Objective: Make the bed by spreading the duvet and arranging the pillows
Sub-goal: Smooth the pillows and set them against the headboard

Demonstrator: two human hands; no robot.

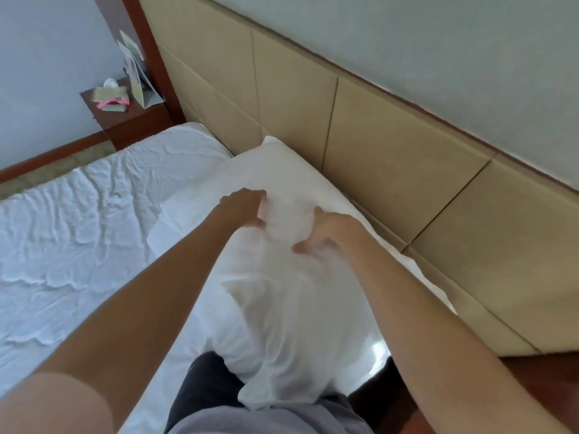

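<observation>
At the head of the bed [94, 195], close to the tan headboard [376, 136], two white pillows lie in a row. The far pillow [266, 170] rests flat with one corner touching the headboard. The near pillow [282, 308] is puffy, and its near end hangs over the bed edge by the person's lap. Both arms reach out over the near pillow. The left hand [244, 208] and the right hand [322, 230] are near each other but not touching, with a lump of pillow between them. The fingers of both hands curl into the soft cloth, so each hand seems to be holding the far end of the near pillow, though the picture is a bit blurry there. The step looks like the pillow part of the job: putting this pillow in place beside the other one. Next, the pillow likely needs a push up onto the bed and then some pats to make it flat and straight along the headboard. The white sheet is full of wrinkles, and no duvet can be seen, so that part seems not yet done. A small wooden side table [131, 120] with little things on it stands past the far end of the bed.
</observation>
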